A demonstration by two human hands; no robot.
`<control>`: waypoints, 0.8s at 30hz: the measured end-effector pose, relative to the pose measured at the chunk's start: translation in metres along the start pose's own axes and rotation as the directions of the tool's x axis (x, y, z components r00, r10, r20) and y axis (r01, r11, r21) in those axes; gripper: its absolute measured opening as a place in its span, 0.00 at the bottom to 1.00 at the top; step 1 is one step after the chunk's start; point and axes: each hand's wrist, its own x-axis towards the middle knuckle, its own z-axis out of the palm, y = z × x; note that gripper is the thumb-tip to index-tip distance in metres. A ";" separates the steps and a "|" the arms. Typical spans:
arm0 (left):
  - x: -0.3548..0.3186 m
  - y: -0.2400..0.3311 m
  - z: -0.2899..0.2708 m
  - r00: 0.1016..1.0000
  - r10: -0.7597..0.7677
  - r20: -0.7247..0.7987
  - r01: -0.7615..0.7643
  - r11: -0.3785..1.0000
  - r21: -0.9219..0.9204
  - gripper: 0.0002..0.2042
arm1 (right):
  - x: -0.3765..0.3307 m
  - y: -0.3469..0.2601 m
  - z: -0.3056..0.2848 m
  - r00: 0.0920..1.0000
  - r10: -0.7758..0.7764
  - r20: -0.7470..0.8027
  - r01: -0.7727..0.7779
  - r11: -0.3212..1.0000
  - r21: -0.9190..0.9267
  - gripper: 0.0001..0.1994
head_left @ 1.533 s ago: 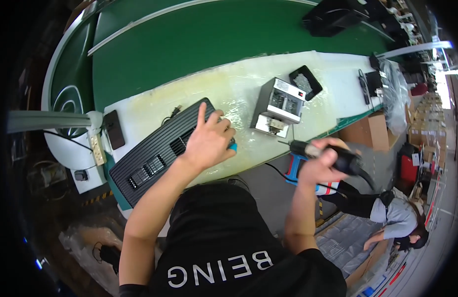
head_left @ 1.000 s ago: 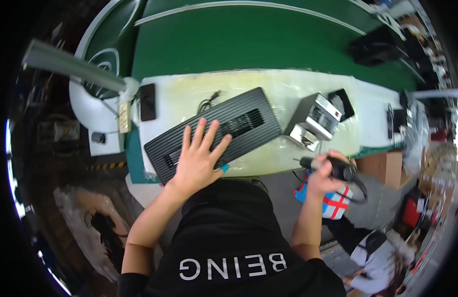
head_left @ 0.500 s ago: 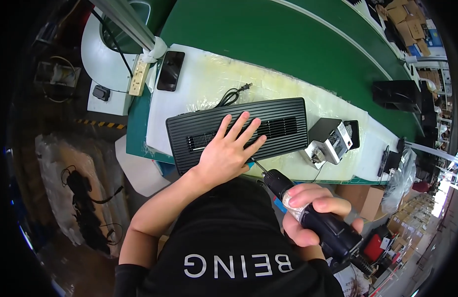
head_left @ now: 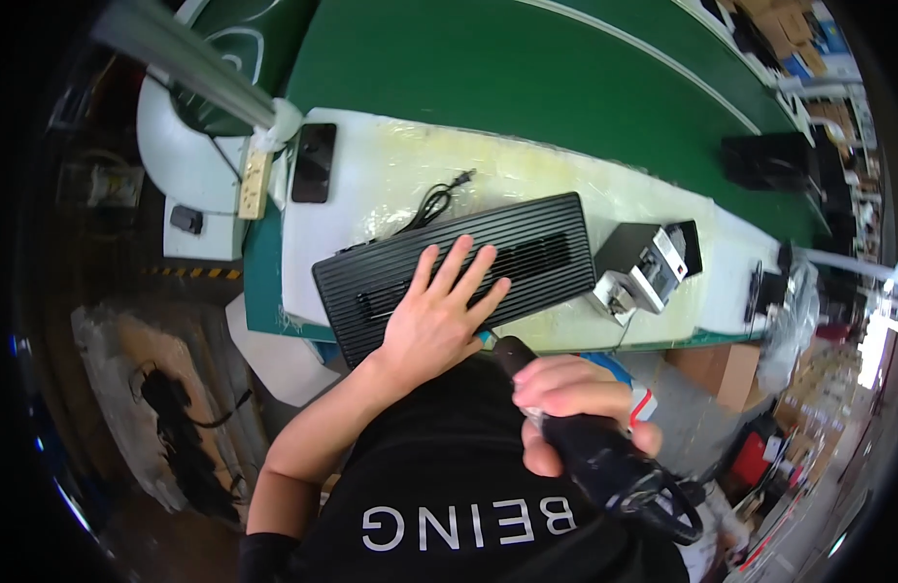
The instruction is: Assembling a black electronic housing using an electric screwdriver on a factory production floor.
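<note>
Our left hand (head_left: pixel 437 325) lies flat, fingers spread, on the long black ribbed metal case (head_left: pixel 458 272) on the white bench. Our right hand (head_left: pixel 575 403), just beside, grips a black electric screwdriver (head_left: pixel 590 447).

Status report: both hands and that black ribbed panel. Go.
Left hand flat on black ribbed panel, fingers spread. Right hand in a closed grip on dark power screwdriver, near the panel's front edge. Black cable behind panel.
</note>
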 end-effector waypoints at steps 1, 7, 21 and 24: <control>-0.001 0.002 -0.001 1.000 -0.021 -0.018 0.022 1.000 0.010 0.36 | 0.000 -0.001 -0.002 0.997 0.019 0.078 -0.020 1.000 0.015 0.30; -0.002 0.000 0.007 0.999 -0.025 -0.042 0.031 0.989 0.144 0.29 | 0.012 0.004 -0.013 0.962 0.156 0.223 -0.160 0.987 0.004 0.33; -0.003 0.013 0.014 0.995 -0.008 -0.096 0.026 0.982 0.188 0.35 | -0.030 -0.046 -0.087 0.998 0.013 0.069 -0.004 0.992 -0.125 0.32; 0.008 0.020 0.010 0.996 0.001 -0.087 0.016 0.979 0.202 0.34 | -0.046 -0.046 -0.124 0.741 -0.282 -0.610 -0.350 0.613 -0.708 0.15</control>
